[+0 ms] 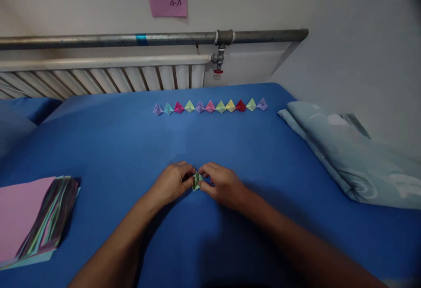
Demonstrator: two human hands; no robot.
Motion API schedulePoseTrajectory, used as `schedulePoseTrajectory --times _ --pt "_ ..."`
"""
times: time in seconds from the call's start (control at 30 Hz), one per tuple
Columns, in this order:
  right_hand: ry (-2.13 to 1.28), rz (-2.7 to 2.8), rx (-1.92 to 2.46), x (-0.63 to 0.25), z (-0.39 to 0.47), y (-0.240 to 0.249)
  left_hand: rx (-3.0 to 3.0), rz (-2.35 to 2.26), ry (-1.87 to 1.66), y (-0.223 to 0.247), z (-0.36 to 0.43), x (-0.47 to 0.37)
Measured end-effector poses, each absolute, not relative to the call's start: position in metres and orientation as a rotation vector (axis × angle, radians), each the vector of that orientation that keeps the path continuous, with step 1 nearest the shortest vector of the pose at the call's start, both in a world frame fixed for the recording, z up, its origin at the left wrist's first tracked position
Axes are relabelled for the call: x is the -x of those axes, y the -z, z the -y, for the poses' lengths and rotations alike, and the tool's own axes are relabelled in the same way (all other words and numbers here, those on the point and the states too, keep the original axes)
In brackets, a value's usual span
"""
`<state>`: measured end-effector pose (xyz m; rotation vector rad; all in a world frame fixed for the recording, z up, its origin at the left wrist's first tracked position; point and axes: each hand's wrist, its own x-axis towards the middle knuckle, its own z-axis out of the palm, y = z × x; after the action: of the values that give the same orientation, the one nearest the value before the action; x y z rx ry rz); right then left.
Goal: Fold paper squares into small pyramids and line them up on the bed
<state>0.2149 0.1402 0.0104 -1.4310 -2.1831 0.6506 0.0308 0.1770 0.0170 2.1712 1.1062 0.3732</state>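
Note:
Between my two hands, over the middle of the blue surface, is a small green folded paper piece (196, 181). My left hand (176, 181) pinches its left side with thumb and fingertips. On the other side, my right hand (221, 185) has its thumb and fingers closed on the right edge. Parts of the paper are covered by my fingertips. Farther back lies a row of several small folded paper pieces (200, 106) in purple, teal, pink, green, yellow and red, set side by side.
A stack of coloured paper (23, 217) lies at the left. At the right is a folded light blue-green blanket (348, 156) against the wall. Behind the blue sheet (131, 134) run a radiator (125, 78) and a metal pipe (98, 40) with a red-handled valve (218, 71).

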Motion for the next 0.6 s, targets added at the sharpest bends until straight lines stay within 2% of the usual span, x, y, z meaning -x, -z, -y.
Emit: schedulePoseTrajectory --times 0.6 --pt "-0.412 2.354 1.518 -0.2114 -0.14 -0.0035 -2.37 -1.252 -0.34 -0.0116 -0.1737 -0.0374"
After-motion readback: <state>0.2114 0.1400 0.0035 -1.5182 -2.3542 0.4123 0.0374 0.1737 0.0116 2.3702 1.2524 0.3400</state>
